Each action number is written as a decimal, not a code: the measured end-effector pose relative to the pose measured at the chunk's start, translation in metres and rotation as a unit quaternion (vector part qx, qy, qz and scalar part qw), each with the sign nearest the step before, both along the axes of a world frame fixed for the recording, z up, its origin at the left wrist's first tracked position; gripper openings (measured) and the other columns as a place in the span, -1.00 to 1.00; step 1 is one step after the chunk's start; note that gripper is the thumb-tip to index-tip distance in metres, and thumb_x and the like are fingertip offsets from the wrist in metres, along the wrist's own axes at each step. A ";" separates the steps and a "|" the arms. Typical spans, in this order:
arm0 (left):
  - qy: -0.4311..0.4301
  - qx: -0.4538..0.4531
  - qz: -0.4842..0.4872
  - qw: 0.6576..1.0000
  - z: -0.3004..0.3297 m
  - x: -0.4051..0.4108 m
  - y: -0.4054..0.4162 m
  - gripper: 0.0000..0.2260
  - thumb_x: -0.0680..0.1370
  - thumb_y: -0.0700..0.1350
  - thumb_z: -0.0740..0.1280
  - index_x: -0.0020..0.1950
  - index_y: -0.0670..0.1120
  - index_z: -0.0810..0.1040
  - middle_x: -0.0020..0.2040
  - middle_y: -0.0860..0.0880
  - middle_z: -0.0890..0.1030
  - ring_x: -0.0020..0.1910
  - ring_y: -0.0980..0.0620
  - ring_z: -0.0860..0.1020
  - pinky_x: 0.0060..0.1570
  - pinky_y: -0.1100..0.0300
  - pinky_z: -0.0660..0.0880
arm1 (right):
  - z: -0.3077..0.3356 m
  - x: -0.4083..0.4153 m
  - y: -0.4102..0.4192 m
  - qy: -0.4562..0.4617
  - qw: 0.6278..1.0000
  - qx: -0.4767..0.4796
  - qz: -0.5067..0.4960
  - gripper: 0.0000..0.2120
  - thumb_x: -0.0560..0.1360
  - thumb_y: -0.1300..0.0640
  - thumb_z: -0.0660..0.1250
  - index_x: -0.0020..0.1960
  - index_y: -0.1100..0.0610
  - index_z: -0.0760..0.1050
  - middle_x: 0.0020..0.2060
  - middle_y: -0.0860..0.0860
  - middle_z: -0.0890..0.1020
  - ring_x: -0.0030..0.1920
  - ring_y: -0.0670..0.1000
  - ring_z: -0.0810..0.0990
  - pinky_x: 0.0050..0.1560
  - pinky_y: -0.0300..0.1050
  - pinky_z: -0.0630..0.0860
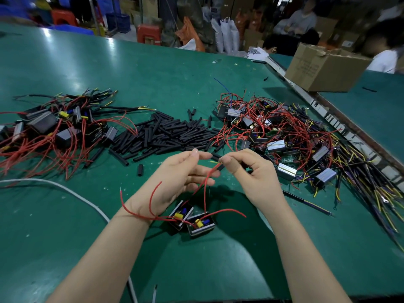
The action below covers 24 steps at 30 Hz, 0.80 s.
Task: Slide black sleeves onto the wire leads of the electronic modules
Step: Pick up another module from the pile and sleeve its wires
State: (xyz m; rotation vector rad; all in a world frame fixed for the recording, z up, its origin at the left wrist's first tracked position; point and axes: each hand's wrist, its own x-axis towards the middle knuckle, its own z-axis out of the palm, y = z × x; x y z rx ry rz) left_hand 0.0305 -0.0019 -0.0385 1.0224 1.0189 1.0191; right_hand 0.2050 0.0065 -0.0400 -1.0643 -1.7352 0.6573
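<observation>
A factory assembly workshop is indicated by the long green-matted workbench point(153, 68), heaped red-wired black electronic modules point(273, 132) at right, cut black tubing sleeves point(166, 132), a brown cardboard carton point(323, 68), and stacked boxes point(251, 38) far behind.

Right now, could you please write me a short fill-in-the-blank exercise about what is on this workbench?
1. The loose sleeves heaped mid-table are ____ in colour.
2. The right hand pinches wire ends; the left hand is ____.
3. The two modules nearest the person have ____ wires.
4. The cardboard box sits at the far ____ of the table.

Missing words: black; open; red; right
</observation>
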 end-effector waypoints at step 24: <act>0.191 0.198 0.084 0.958 -0.010 0.012 0.000 -0.83 0.52 -0.02 0.38 -0.27 0.03 0.63 -0.40 -0.03 0.39 -0.39 0.11 0.28 -0.32 0.16 0.20 | -0.004 -0.005 -0.003 -0.145 0.972 0.131 -0.131 -0.79 0.57 0.07 0.27 -0.07 0.15 0.62 -0.21 -0.04 0.61 -0.15 0.12 0.49 -0.11 -0.03 0.41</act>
